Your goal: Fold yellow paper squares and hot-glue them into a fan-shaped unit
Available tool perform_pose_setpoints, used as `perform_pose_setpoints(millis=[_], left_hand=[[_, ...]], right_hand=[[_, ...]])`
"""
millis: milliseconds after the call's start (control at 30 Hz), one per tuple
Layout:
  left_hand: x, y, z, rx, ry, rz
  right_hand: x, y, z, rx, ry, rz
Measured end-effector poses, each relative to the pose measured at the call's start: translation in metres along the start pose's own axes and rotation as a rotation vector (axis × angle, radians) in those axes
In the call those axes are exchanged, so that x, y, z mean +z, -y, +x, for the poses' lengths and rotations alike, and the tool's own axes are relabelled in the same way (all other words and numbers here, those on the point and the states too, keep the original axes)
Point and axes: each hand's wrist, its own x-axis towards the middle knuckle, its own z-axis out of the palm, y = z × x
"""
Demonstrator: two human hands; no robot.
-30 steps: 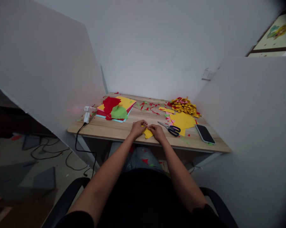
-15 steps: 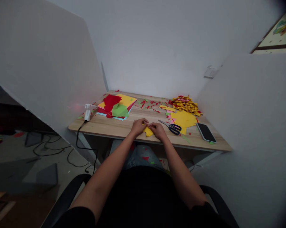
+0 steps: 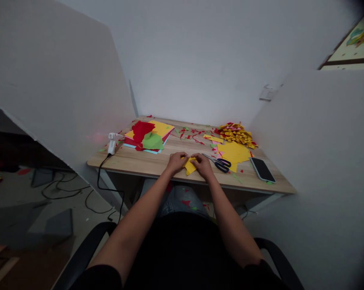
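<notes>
A small piece of yellow paper [image 3: 190, 166] is held between my two hands near the front edge of the table. My left hand [image 3: 177, 162] has its fingers closed on the paper's left side. From the other side, my right hand [image 3: 201, 165] pinches it, thumb and fingers close to those of the left. The fingertips partly cover the paper's upper edge. Just right of my right hand lies a pair of scissors [image 3: 222, 165] with dark blue handles, blades pointing up and left.
Stacked coloured paper [image 3: 164, 129] with red and green scraps lies at the left. Yellow sheets [image 3: 233, 152], a phone [image 3: 263, 170] and a heap of folded yellow pieces [image 3: 236, 135] are at the right. A white corded device [image 3: 111, 144] sits at the left edge. Walls enclose the table.
My fingertips have moved slightly apart and my right hand has shifted a little right. More of the yellow paper shows between them.
</notes>
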Motion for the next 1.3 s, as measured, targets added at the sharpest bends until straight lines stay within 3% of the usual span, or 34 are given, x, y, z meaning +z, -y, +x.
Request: perform_pose_setpoints(millis=[333, 767, 1067, 1300], left_hand=[[-0.001, -0.002, 0.000, -0.004, 0.012, 0.048], [0.001, -0.003, 0.000, 0.017, 0.069, 0.054], [0.005, 0.006, 0.003, -0.022, 0.005, -0.160], [0.007, 0.006, 0.006, -0.077, 0.066, -0.403]], right_hand=[[-0.011, -0.003, 0.002, 0.047, 0.064, -0.085], [-0.015, -0.008, 0.003, 0.089, 0.053, -0.100], [-0.013, 0.003, -0.001, 0.051, 0.035, 0.051], [-0.015, 0.006, -0.004, 0.057, 0.024, 0.113]])
